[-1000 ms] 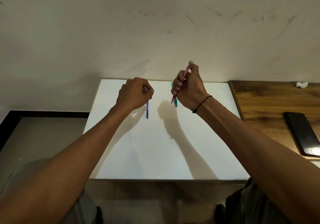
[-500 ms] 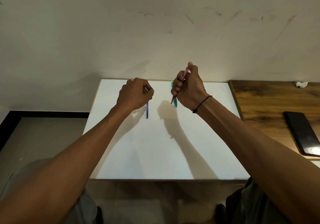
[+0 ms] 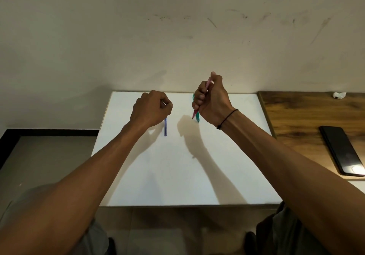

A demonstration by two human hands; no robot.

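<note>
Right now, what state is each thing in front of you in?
right hand: curled round the pink pen, thumb on its top end
pink pen: held tilted, tip down, above the white board
green pen: lying on the board, partly hidden
left hand: fist, seems to grip the blue pen
blue pen: sticks out below the fist
phone: screen dark, flat on the wooden table

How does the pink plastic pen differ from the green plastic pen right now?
The pink plastic pen stands nearly upright, gripped in the right hand, thumb on its top; the green plastic pen lies flat on the white table. The pink pen's tip shows; the green pen is mostly hidden behind that hand. Both are slim pens.
</note>
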